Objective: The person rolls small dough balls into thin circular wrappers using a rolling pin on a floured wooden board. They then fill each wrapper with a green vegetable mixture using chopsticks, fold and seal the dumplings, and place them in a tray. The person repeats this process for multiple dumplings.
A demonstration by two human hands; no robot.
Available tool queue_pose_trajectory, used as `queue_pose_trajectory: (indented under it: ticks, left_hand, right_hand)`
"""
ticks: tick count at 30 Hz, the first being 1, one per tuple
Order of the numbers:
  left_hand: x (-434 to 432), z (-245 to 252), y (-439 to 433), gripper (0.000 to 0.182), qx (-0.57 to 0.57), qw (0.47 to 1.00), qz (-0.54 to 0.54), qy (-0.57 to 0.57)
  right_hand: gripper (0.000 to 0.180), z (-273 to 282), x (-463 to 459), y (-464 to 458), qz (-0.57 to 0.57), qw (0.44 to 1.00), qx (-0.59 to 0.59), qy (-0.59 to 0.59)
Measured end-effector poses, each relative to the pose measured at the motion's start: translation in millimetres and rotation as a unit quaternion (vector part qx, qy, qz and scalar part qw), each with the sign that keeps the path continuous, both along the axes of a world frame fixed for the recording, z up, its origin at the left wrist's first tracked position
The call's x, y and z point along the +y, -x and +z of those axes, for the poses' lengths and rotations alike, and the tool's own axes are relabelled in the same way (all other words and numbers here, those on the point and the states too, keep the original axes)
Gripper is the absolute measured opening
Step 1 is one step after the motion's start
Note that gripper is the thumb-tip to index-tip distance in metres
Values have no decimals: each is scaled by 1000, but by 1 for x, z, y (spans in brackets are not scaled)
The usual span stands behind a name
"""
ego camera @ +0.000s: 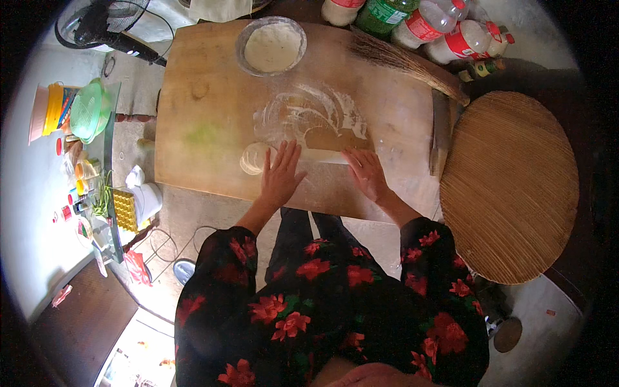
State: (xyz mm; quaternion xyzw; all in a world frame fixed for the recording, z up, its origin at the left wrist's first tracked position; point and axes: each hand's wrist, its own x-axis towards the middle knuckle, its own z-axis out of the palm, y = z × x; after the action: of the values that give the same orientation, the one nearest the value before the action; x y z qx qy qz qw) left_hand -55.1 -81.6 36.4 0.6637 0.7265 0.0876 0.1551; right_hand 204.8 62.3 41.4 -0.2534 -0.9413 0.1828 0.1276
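A pale, straight cylinder (323,156) lies across the wooden board (208,96) near its front edge; whether it is a dough roll or a floured rolling pin I cannot tell. My left hand (282,171) rests palm down at its left end, fingers stretched and slightly spread. At the right end, my right hand (365,170) lies over it with the fingers close together, their undersides hidden. Flat round pieces of dough (256,158) overlap just left of my left hand. Loose flour (333,106) is smeared in arcs beyond the cylinder.
A metal bowl (238,48) of flour stands at the board's far edge. A straw hand broom (411,67) lies at the far right, before several plastic bottles (425,24). To the right is a round woven lid or mat (512,188). A glass shelf (116,193) with kitchen goods stands left.
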Motion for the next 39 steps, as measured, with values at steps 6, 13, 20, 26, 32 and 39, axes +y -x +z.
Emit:
queue_pose_trajectory:
  ticks: [6,13,20,26,32,39]
  left_hand:
    - [65,9,30,49,-83,981,97,-143]
    - [57,-28,4,33,-562,740,352,-117]
    - [82,10,-31,38,-845,405,348,12]
    - [77,-15,-23,27,-813,473,341,4]
    - [82,-13,-16,20,-673,665,303,-114]
    - [92,17,2,24,-162,958,18,-238]
  right_hand:
    - [43,-3,41,13,24,996,3,90]
    - [33,-16,45,28,-85,934,65,340]
    - [39,15,17,27,-242,631,153,721]
    - [36,19,2,32,-217,608,170,744]
    - [43,0,-11,22,-264,734,183,598]
    - [45,-25,1,0,-355,807,216,419]
